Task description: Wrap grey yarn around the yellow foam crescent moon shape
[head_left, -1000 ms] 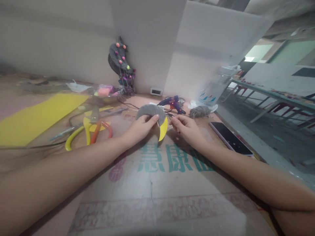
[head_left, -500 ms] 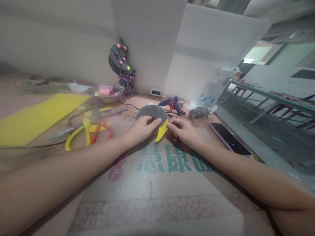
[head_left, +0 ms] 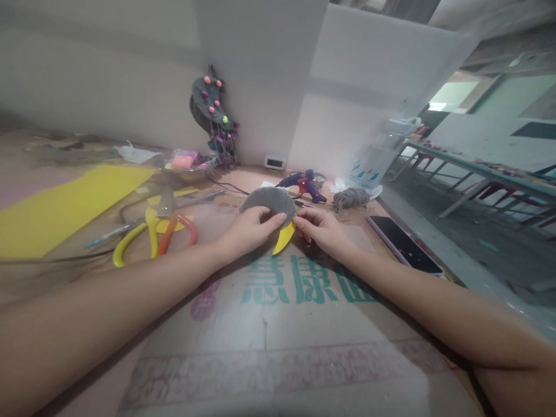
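My left hand [head_left: 247, 230] grips a crescent-shaped piece [head_left: 270, 200] that is wrapped in grey yarn over most of its arc, with a bare yellow tip [head_left: 283, 238] pointing down. My right hand [head_left: 324, 230] is closed right beside that tip, its fingers pinched at the edge of the wrapped part; what it pinches is too small to make out. Both hands hover just above a flattened cardboard sheet [head_left: 278, 324] with green printed characters.
A ball of grey yarn [head_left: 351, 198] and a blue glue gun [head_left: 304, 184] lie behind the hands. A dark phone [head_left: 403, 237] is at right. Yellow and orange scissors [head_left: 152, 234], a yellow sheet [head_left: 56, 208] and a finished grey hanging ornament [head_left: 212, 116] are at left and back.
My right hand has moved in from a little apart to touch the crescent at its yellow tip. The crescent has tilted slightly, and the bare yellow part looks shorter.
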The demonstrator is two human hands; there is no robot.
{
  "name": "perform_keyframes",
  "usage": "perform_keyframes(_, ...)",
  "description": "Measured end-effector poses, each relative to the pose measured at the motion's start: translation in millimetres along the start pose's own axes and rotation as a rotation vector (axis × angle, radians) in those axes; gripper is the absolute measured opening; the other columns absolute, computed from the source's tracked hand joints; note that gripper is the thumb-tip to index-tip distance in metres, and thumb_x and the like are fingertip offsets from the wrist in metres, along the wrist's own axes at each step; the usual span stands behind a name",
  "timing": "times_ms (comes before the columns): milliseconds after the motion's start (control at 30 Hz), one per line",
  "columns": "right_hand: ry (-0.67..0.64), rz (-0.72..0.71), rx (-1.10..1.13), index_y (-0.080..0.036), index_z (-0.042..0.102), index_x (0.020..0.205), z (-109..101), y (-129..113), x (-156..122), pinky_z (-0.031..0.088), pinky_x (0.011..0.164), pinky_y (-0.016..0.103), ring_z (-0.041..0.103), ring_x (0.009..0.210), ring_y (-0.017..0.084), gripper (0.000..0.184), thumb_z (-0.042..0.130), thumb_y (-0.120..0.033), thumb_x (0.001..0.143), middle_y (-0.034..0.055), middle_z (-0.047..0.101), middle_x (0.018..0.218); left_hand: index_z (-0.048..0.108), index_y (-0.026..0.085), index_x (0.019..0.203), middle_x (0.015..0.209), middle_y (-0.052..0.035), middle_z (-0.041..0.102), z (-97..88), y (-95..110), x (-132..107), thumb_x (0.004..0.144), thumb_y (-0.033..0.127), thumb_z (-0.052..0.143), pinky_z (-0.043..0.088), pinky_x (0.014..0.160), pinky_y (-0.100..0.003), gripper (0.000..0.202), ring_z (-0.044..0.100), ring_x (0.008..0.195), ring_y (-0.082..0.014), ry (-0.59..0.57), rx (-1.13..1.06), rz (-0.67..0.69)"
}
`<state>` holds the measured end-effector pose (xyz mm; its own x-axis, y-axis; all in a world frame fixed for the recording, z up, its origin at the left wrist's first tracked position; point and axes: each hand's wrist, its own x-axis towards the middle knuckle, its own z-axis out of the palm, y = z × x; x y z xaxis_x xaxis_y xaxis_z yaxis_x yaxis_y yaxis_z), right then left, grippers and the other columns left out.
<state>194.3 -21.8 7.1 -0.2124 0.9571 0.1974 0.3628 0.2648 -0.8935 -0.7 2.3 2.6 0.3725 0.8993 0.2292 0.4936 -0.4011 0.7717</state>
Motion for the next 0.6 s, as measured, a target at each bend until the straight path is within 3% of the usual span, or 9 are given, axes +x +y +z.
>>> perform_keyframes(467,0.063,-0.065,-0.120,-0.020,0.053,0.068,-1.0,-3.9,-1.2,0.032,0.046,0.024,0.041,0.047,0.010,0.033,0.055,-0.047,0.088,-0.0051,0.046,0.051,0.062,0.018,0.073,0.069,-0.0040,0.064,-0.7,3.7,-2.4,0.084,0.062,0.048,0.039,0.059,-0.029,0.048,0.058,0.070,-0.0206,-0.035,0.000,-0.026)
perform_keyframes(600,0.077,-0.089,-0.153,-0.020,0.053,0.068,-1.3,-1.9,-1.0,0.033,0.049,0.024,0.041,0.049,0.011,0.034,0.054,-0.047,0.089,-0.0048,0.046,0.052,0.065,0.018,0.073,0.068,-0.0040,0.066,-0.8,5.1,-3.1,0.081,0.059,0.055,0.040,0.059,-0.029,0.043,0.059,0.069,-0.0211,0.001,-0.060,-0.059)
